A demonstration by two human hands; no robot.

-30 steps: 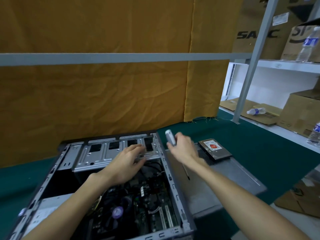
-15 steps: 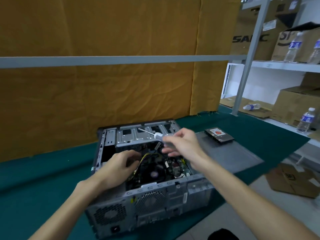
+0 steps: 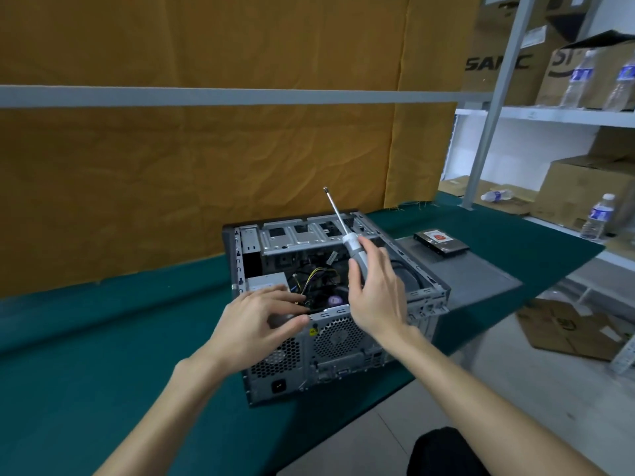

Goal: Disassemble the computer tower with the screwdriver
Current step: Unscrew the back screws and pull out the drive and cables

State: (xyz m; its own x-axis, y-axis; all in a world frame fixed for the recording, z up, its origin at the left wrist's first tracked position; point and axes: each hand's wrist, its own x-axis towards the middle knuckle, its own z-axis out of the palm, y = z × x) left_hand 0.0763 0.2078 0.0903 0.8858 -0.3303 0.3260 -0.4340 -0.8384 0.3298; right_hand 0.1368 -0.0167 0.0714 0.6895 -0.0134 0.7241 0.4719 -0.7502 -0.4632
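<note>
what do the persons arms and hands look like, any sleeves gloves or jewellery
Both forearms are bare from the bottom of the frame up to the wrists, with no sleeves in view. The left hand and right hand wear no gloves, and no watch or wristband shows. A tiny pale glint on one right finger could be a ring, but it is too small to tell.

**Bare arms, dark trousers**

Both my forearms are bare to the frame's lower edge, no sleeves showing. My left hand [image 3: 256, 322] and right hand [image 3: 378, 297] are uncovered. At bottom right, dark cloth covers my knee [image 3: 443, 451].
</note>
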